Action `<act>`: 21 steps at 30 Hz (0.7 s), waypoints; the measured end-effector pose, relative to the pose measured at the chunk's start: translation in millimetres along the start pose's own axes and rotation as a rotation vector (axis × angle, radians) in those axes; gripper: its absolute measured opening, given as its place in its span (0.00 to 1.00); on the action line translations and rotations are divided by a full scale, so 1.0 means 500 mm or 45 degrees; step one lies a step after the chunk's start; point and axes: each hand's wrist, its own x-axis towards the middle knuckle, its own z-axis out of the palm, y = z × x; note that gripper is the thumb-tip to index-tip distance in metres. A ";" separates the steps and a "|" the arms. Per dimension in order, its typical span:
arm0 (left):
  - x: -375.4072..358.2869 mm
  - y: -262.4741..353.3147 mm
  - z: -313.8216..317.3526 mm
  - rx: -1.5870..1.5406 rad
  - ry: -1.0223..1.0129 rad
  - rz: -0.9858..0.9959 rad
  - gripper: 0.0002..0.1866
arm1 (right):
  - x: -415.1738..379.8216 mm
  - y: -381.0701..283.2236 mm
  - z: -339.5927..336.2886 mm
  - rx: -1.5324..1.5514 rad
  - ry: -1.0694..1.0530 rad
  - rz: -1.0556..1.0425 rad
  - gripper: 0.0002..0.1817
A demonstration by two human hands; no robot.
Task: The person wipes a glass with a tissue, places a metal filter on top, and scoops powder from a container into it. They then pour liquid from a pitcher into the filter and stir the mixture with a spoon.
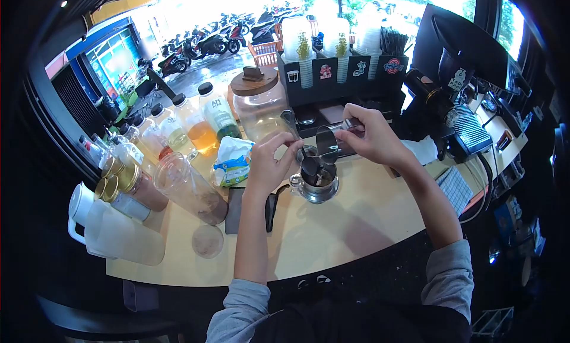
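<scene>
My left hand (274, 160) pinches the handle of a dark spoon (309, 169), whose bowl points down at the mouth of a metal cup (320, 187). The cup stands upright on the counter, its handle on the left side. My right hand (371, 135) is closed on the handle of what looks like a small round strainer (326, 146), tilted on edge just above the cup. Whether the spoon touches the cup's contents is hard to make out.
On the counter (309, 242), a wet-wipes pack (233, 162), a plastic container with brown powder (193, 191) and its round lid (207, 241) lie left. Several bottles (200, 131) and a glass jar (259, 108) stand behind; a cup rack (338, 76) and espresso machine (472, 129) are right.
</scene>
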 end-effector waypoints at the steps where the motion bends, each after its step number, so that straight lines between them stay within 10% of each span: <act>1: 0.003 -0.004 -0.002 0.003 -0.038 0.012 0.07 | -0.003 0.001 0.000 -0.029 0.023 -0.021 0.13; 21: -0.010 -0.031 -0.031 -0.597 -0.405 -0.421 0.11 | -0.013 0.040 -0.015 0.056 0.042 -0.203 0.14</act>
